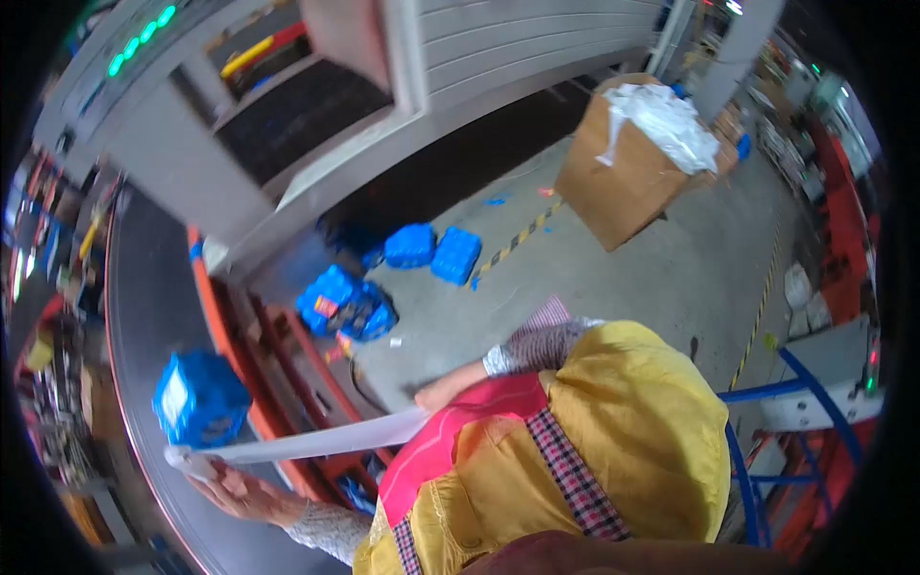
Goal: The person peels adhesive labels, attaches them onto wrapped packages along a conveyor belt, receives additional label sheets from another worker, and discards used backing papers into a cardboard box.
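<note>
A long whitish strip [326, 440] that looks like packing tape is stretched between my two hands. My left hand [240, 492] is over the belt, its fingers closed at the strip's far end, where a small pale bunched or rolled part [187, 460] shows. My right hand [450, 385] is in front of my yellow and pink apron [613, 422], closed on the strip's near end. Just beyond my left hand, a blue-wrapped parcel [199, 398] with a white label sits on the dark conveyor belt [144, 287]; the strip passes along its near side.
Blue-wrapped parcels [345, 304] lie on the floor past the orange conveyor frame [225, 335]. A large cardboard box [613, 182] holding white plastic stands farther off. A grey machine housing [182, 153] rises over the belt. Blue metal rails [815, 402] are at the right.
</note>
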`<state>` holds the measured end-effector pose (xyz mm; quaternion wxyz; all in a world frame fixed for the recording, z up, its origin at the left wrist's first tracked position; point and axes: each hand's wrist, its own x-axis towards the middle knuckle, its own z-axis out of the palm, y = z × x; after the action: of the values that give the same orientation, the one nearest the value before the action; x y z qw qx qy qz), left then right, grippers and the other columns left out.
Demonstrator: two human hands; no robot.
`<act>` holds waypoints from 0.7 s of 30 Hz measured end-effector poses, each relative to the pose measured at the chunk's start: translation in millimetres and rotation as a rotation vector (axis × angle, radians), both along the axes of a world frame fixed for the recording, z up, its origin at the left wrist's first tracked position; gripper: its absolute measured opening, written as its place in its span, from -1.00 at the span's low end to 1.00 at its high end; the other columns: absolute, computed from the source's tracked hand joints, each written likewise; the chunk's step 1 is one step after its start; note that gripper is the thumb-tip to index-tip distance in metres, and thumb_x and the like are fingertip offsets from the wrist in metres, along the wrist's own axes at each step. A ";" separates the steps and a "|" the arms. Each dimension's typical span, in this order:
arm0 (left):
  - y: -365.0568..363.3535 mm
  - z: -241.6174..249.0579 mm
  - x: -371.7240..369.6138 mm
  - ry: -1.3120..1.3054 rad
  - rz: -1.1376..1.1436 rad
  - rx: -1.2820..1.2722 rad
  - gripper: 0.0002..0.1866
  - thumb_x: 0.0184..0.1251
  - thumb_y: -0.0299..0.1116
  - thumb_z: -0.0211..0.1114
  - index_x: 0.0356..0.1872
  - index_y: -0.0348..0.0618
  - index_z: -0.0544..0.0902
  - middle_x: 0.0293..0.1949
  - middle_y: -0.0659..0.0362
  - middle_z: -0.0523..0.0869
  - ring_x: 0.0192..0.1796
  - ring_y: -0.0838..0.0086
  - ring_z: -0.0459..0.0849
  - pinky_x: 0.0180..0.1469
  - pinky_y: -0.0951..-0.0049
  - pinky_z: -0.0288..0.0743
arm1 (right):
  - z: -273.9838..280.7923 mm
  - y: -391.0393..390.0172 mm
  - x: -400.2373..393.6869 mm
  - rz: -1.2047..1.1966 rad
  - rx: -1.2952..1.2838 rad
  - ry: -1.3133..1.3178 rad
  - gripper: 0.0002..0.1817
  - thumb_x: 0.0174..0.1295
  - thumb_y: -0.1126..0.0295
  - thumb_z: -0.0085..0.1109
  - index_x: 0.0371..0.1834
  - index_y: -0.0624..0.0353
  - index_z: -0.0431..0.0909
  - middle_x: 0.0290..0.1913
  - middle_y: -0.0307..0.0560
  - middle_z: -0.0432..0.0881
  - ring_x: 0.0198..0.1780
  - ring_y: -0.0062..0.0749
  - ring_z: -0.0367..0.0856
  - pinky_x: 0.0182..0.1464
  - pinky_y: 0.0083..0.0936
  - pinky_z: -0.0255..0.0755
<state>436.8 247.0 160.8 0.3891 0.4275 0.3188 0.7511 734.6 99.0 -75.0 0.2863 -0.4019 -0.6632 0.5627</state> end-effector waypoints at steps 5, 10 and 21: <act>-75.6 -8.3 193.3 0.896 -0.049 0.011 -0.41 0.11 -0.45 0.32 0.21 -0.37 0.42 0.14 -0.01 0.50 0.15 0.24 0.50 0.17 0.31 0.41 | 74.2 -109.2 182.7 -0.761 -0.029 -0.561 -0.85 0.03 0.47 0.11 -0.37 0.26 0.64 -0.45 0.15 0.60 -0.37 -0.14 0.62 -0.25 -0.28 0.50; -236.5 -47.4 468.1 1.014 -1.032 0.440 -0.04 -0.30 -0.31 0.59 0.25 -0.38 0.32 0.17 -0.12 0.45 0.15 0.14 0.51 0.12 0.29 0.43 | 176.8 -275.6 329.4 -1.039 0.530 -0.277 -0.64 -0.09 0.71 0.10 -0.18 0.22 0.65 -0.19 -0.04 0.58 -0.12 -0.22 0.60 -0.07 -0.43 0.47; -458.7 -14.7 840.2 0.631 -1.466 0.974 -0.79 -0.04 -0.57 0.30 -0.31 -0.20 0.56 -0.25 0.04 0.62 -0.17 0.19 0.64 -0.12 0.33 0.52 | 265.2 -532.4 502.4 -1.427 0.578 -1.154 -0.56 0.12 0.49 0.09 0.13 0.18 0.45 0.19 0.07 0.38 0.19 -0.02 0.36 0.20 -0.29 0.37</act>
<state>1277.0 -211.7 146.1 0.4390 0.8221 -0.2896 0.2182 1236.9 -433.4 190.2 0.2786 -0.8397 -0.4144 -0.2135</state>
